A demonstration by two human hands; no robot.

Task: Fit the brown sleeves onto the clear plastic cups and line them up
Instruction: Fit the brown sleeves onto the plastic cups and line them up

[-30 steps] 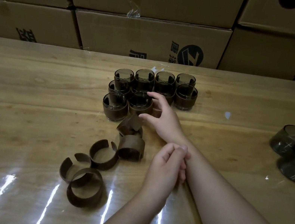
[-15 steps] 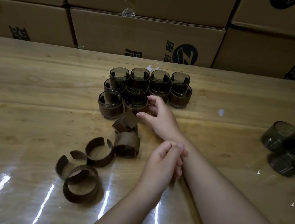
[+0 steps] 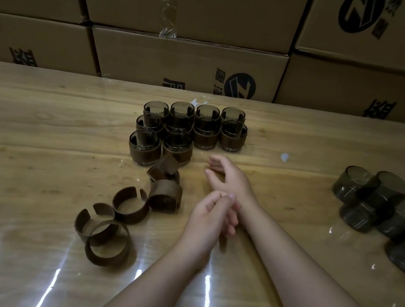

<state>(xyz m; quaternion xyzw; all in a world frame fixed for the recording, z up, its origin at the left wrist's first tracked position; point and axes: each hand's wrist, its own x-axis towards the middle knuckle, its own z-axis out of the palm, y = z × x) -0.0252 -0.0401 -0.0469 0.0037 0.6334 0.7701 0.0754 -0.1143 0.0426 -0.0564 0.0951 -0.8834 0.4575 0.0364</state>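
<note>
Resting empty with fingers loosely curled, your right hand (image 3: 228, 178) sits just right of the sleeved cups (image 3: 189, 129) grouped in rows; your left hand (image 3: 211, 217), also holding nothing, touches the right wrist. Loose brown sleeves (image 3: 130, 204) lie left of it, bare cups (image 3: 386, 210) far right on the wooden table (image 3: 38, 124).

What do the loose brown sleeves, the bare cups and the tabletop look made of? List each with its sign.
Loose brown sleeves: matte brown, probably leather-like or thick card; they stand as open, split bands and show no shine.
Bare cups: smoky, see-through plastic or glass; light glints on their walls.
Tabletop: wood grain under a glossy clear film or lacquer; bright streaked reflections show near the front.
</note>
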